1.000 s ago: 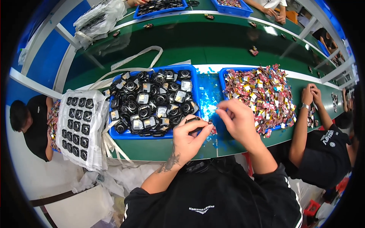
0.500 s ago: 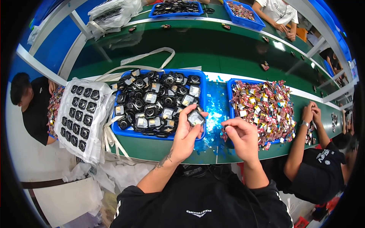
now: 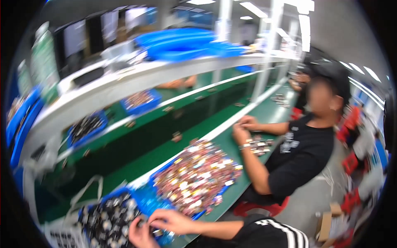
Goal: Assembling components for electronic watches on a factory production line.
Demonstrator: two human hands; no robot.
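At the lower edge my left hand [image 3: 141,234] is raised with its fingers curled, close to a heap of black square watch cases [image 3: 108,219] in a blue tray. A small dark piece of a watch case [image 3: 142,222] shows between its fingers, smeared by motion. My right hand [image 3: 170,221] meets it, thumb and fingers pinched together; what they grip is hidden. Beyond my right hand rises a heap of small reddish parts with shiny bits [image 3: 196,177] in a second blue tray. Blue film scraps [image 3: 152,200] lie between the two trays.
To the right a co-worker in a black shirt [image 3: 306,142] sits over loose small parts [image 3: 259,145]. Behind the trays runs a dark green conveyor belt [image 3: 140,142] with scattered parts. A white shelf [image 3: 165,70] above it carries blue trays [image 3: 178,43] and green bottles [image 3: 44,62].
The view has swung right and up, so the trays and my hands now sit at lower left. My hands have come together; the right was apart, pinching a small dark piece.
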